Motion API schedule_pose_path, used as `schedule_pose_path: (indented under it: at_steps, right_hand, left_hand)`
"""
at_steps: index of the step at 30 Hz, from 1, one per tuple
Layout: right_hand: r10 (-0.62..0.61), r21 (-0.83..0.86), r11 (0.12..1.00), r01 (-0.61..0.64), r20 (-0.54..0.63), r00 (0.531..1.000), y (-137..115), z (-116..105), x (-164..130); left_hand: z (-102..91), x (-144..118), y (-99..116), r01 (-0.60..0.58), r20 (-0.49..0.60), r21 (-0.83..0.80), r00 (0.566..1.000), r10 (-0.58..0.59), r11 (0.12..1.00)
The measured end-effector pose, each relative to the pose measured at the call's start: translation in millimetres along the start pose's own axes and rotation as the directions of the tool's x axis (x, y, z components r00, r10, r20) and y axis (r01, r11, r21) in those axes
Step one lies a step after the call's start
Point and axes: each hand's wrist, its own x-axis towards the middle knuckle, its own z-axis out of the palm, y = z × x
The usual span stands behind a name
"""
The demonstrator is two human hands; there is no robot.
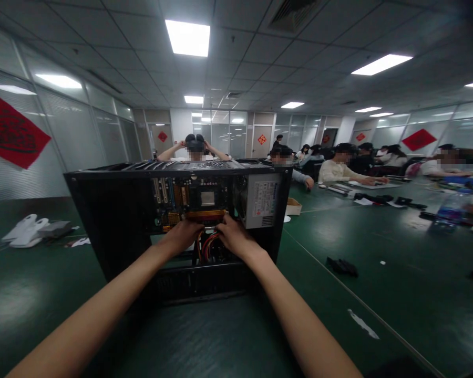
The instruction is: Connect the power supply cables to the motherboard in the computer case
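Inside open PC case on green bench, left hand & right hand reach cable bundle under motherboard; grip closure can't tell. Best to pull connectors straight, not wires.

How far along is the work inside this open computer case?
Done: the computer case stands open on the green table, motherboard and power supply mounted. In hand: left hand and right hand are at the red and yellow cables. Left: the cables hang loose and the open side is uncovered.
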Motion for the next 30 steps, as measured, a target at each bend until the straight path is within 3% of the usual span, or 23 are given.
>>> schedule_pose_path:
  at_steps: [4,15,21,27,30]
  right_hand:
    - [0.01,0.007,1.0,-0.01,0.028,1.0,1.7,2.9,0.2]
    - [0.059,-0.04,0.998,-0.055,0.133,0.989,-2.5,3.4,0.2]
    - [0.104,-0.099,0.991,-0.086,0.189,0.977,-8.9,2.0,2.1]
    - [0.115,-0.144,0.986,-0.088,0.193,0.975,-17.3,1.1,3.9]
    - [0.065,-0.178,0.984,-0.028,0.202,0.977,-16.4,1.7,7.2]
  left_hand:
    - [4.4,-2.1,-0.4,0.055,-0.041,-0.003,0.998,-0.056,0.998]
    - [4.6,-1.8,4.8,0.158,0.047,0.049,0.986,-0.161,0.986]
    - [7.9,-0.8,4.7,0.2,0.018,0.107,0.979,-0.203,0.974]
    - [11.9,-1.3,2.1,0.216,0.006,0.123,0.976,-0.219,0.969]
    - [11.7,-2.0,1.4,0.216,0.014,0.106,0.976,-0.218,0.971]
